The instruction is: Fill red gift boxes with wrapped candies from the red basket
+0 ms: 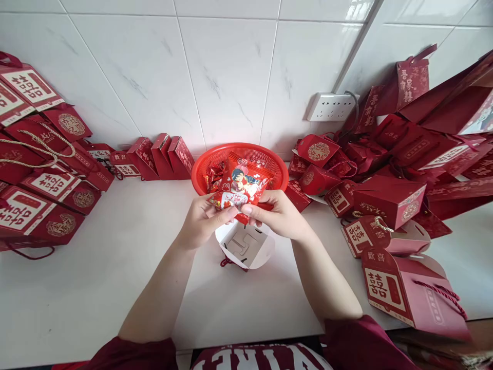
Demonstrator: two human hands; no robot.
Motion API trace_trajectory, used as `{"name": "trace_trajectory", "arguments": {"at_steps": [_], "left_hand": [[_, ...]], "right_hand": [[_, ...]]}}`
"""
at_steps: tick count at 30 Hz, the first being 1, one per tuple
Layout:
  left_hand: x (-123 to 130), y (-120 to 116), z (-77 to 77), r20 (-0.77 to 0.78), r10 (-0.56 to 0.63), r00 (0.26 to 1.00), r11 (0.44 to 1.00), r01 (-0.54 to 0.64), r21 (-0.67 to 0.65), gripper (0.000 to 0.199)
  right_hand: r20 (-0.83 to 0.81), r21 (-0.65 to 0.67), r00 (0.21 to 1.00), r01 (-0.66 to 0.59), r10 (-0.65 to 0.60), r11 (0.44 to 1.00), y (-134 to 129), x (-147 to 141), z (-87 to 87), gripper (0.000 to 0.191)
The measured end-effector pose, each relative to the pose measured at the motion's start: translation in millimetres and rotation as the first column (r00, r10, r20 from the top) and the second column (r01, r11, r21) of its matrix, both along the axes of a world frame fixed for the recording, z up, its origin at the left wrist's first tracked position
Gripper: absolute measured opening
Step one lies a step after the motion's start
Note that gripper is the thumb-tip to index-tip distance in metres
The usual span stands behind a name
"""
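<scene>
A shiny red packet (244, 182) with a cartoon picture is held between both hands, over the near rim of a round red plastic basket (200, 177). My left hand (204, 221) pinches its lower left side, and my right hand (275, 213) pinches its lower right side; the thumbs nearly meet at the lower edge. Just below the hands stands an open box (246, 246), its white inside facing up and a dark red cord at its base. More red wrapped pieces (213, 174) lie in the basket, partly hidden by the packet.
Red gift boxes (50, 180) are stacked at the left, and small ones (162, 156) stand along the tiled wall. Many more boxes and bags (389, 200) crowd the right side. A white power strip (332, 107) is on the wall. The white table (96, 288) spreads beneath.
</scene>
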State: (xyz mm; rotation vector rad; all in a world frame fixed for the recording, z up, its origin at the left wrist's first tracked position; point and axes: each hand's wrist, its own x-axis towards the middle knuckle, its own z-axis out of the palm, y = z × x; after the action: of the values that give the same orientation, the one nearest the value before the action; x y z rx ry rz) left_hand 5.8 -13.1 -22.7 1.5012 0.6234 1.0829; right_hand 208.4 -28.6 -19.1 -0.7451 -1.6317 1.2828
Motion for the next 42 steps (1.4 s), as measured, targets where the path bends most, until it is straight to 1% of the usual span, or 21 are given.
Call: {"name": "trace_trajectory", "arguments": {"at_steps": [4, 7, 10, 13, 15, 17, 19, 21, 24, 27, 30, 32, 34, 38, 42], "left_hand": [[-11.7, 0.9, 5.4, -0.019, -0.079, 0.997, 0.992, 0.077, -0.095, 0.015], [-14.5, 1.6, 7.7, -0.036, -0.15, 0.988, 0.974, 0.142, -0.175, 0.016], [-13.8, 3.7, 7.1, -0.035, -0.203, 0.979, 0.955, 0.19, -0.229, 0.019], [-13.6, 6.2, 4.8, -0.008, -0.227, 0.974, 0.947, 0.219, -0.235, 0.019], [-14.2, 7.4, 3.4, -0.011, -0.248, 0.969, 0.942, 0.238, -0.238, 0.019], [-15.1, 8.1, 2.7, -0.026, -0.26, 0.965, 0.942, 0.247, -0.228, 0.016], [-15.5, 8.8, 2.8, -0.036, -0.226, 0.974, 0.959, 0.215, -0.186, 0.014], [-15.2, 9.5, 3.9, -0.052, -0.148, 0.988, 0.984, 0.141, -0.109, 0.017], [-13.4, 9.5, 6.4, -0.132, -0.053, 0.99, 0.999, 0.052, -0.014, 0.019], [-12.0, 8.4, 7.6, -0.202, -0.014, 0.979, 1.0, 0.014, 0.0, 0.018], [-13.4, 7.9, 7.5, -0.241, 0.028, 0.97, 1.0, -0.029, 0.001, 0.021], [-15.7, 8.0, 8.2, -0.281, 0.035, 0.959, 0.999, -0.038, -0.006, 0.021], [-17.6, 8.3, 10.1, -0.316, 0.016, 0.949, 0.999, -0.027, -0.03, 0.024], [-18.4, 10.6, 12.8, -0.356, -0.054, 0.933, 0.993, 0.013, -0.115, 0.027], [-18.5, 15.6, 9.2, -0.421, -0.092, 0.902, 0.988, 0.031, -0.151, 0.027]], "right_hand": [[-0.039, 0.034, 0.999, 0.037, -0.036, 0.999, 4.7, 13.5, 3.0, 0.043], [-0.045, 0.03, 0.999, 0.027, -0.026, 0.999, 6.6, 20.4, 6.5, 0.042], [0.031, -0.016, 0.997, -0.075, 0.076, 0.997, 8.7, 25.2, 5.3, 0.038], [0.08, -0.073, 0.976, -0.197, 0.203, 0.978, 11.7, 29.1, 0.0, 0.032], [0.078, -0.098, 0.968, -0.23, 0.238, 0.968, 13.3, 30.2, -2.9, 0.029], [0.063, -0.108, 0.971, -0.225, 0.233, 0.968, 13.6, 29.2, -3.7, 0.03], [0.025, -0.104, 0.982, -0.182, 0.185, 0.978, 12.8, 26.5, -2.3, 0.03], [-0.028, -0.078, 0.995, -0.097, 0.095, 0.992, 11.6, 23.2, 0.0, 0.031], [-0.063, -0.023, 0.998, 0.014, -0.015, 1.0, 10.7, 21.1, 2.7, 0.033], [-0.004, 0.004, 1.0, 0.016, -0.016, 1.0, 12.1, 25.5, 3.1, 0.032], [0.095, 0.017, 0.995, -0.036, 0.034, 0.999, 14.3, 34.1, 2.5, 0.031], [0.138, 0.012, 0.987, -0.084, 0.081, 0.996, 15.5, 39.2, 2.3, 0.031], [0.145, 0.003, 0.984, -0.104, 0.102, 0.995, 16.4, 42.1, 2.3, 0.032], [0.155, 0.017, 0.987, -0.047, 0.044, 0.999, 18.3, 42.1, 1.4, 0.035], [0.175, 0.021, 0.985, -0.013, 0.009, 1.0, 20.5, 39.3, -1.8, 0.034]]}}
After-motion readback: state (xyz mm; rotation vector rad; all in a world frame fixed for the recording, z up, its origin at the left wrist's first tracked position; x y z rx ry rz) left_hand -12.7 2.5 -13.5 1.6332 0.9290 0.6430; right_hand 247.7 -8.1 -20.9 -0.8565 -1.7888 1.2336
